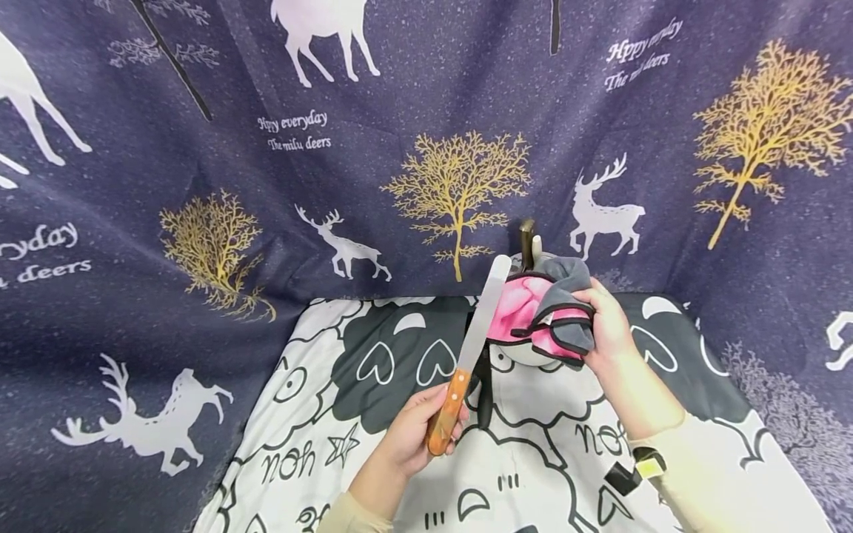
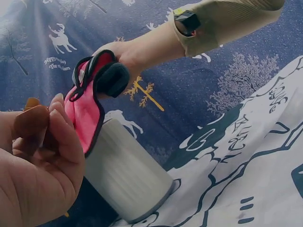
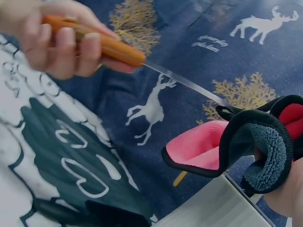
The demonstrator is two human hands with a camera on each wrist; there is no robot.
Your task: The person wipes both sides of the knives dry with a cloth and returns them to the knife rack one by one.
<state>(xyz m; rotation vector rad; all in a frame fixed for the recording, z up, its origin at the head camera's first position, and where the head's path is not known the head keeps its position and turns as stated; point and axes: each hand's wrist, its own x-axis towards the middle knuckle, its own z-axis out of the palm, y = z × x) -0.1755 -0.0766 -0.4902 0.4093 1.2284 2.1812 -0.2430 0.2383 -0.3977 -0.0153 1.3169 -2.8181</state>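
Note:
My left hand (image 1: 416, 429) grips the orange-brown wooden handle of an icing spatula (image 1: 483, 318). Its long, straight metal blade, rounded at the tip, points up and away. In my right hand (image 1: 609, 326) is a bunched cloth (image 1: 520, 300), pink on one side and grey on the other, with black edging. The cloth's pink part (image 3: 199, 146) hangs toward the blade; whether they touch I cannot tell. The fingers of my right hand are partly hidden by the folds. In the left wrist view, the handle's butt end (image 2: 32, 122) shows between the left fingers and thumb.
A pale, ribbed container (image 2: 130, 172) stands behind and below the cloth. Handles, one dark (image 1: 526, 240) and one whitish (image 1: 537, 248), rise at the back. A black handle (image 1: 485, 400) lies by the spatula. The patterned sheet (image 1: 360, 466) meets a dark deer-print curtain (image 1: 346, 178).

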